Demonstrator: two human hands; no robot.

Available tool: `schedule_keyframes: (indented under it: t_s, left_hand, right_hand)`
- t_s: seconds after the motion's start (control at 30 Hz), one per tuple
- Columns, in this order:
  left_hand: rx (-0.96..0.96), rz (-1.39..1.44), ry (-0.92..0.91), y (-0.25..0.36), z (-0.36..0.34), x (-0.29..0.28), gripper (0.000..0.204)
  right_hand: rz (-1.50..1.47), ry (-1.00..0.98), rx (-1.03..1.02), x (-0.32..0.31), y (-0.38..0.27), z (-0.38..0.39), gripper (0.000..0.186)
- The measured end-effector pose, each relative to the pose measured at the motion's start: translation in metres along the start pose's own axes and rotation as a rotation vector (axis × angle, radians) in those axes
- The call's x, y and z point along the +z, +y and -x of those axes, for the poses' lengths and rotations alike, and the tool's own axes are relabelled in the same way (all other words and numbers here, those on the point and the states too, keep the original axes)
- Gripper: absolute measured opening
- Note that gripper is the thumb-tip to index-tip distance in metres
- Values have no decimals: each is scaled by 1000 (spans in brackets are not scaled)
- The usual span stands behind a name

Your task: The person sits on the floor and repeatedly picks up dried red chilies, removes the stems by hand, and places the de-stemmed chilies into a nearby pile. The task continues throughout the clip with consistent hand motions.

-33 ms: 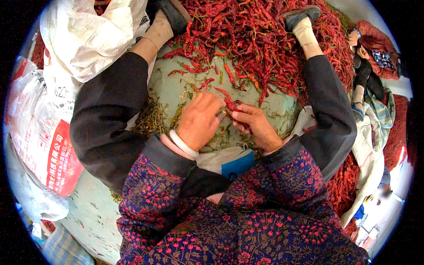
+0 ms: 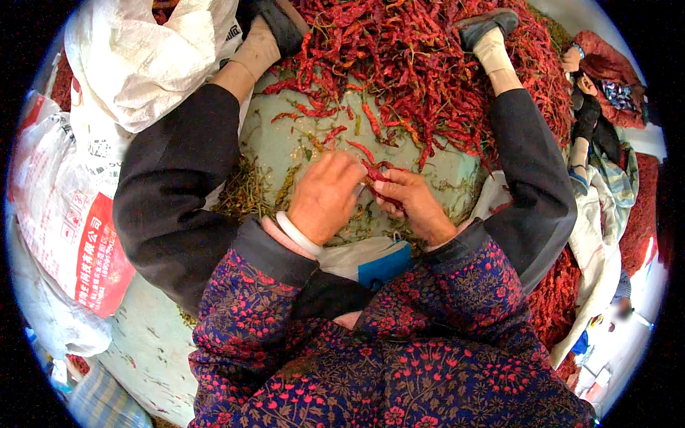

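My right hand (image 2: 421,204) is closed round a few dried red chili peppers (image 2: 376,174), thumb and fingers pinching them in front of me. Close against their left ends is my left hand (image 2: 327,194), its fingers curled inward. The back of that hand hides most of its grip, so whatever lies in the fingertips cannot be made out. A white bangle circles the left wrist. Just beyond both hands, loose chilies (image 2: 371,121) lie on the pale green floor, at the near edge of a large heap of dried red chilies (image 2: 399,57).
Dried stems (image 2: 246,187) are piled by my left leg. A white woven sack (image 2: 143,64) and a printed red and white bag (image 2: 100,250) stand at left. A blue and white bag (image 2: 382,267) lies between my legs. Another person's hand (image 2: 571,60) shows at far right.
My left hand has shifted very slightly, its fingers turning a little over the chili ends. The right hand keeps its hold in the same place.
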State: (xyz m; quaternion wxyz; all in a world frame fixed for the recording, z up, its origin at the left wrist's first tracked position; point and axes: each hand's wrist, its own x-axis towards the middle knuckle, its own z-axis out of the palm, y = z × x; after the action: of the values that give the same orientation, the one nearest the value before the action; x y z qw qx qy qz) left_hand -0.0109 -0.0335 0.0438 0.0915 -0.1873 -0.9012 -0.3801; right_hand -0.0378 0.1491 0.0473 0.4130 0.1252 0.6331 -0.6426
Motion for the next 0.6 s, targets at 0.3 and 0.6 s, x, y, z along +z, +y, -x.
schedule_keyframes:
  t_s: [0.3, 0.6]
  left_hand:
    - [127, -258, -26, 2, -1, 4, 26]
    - [87, -191, -59, -1, 8, 15, 23]
  right_hand:
    - [-176, -55, 74, 4, 2, -1, 14]
    - [-123, -83, 25, 4, -3, -4, 13]
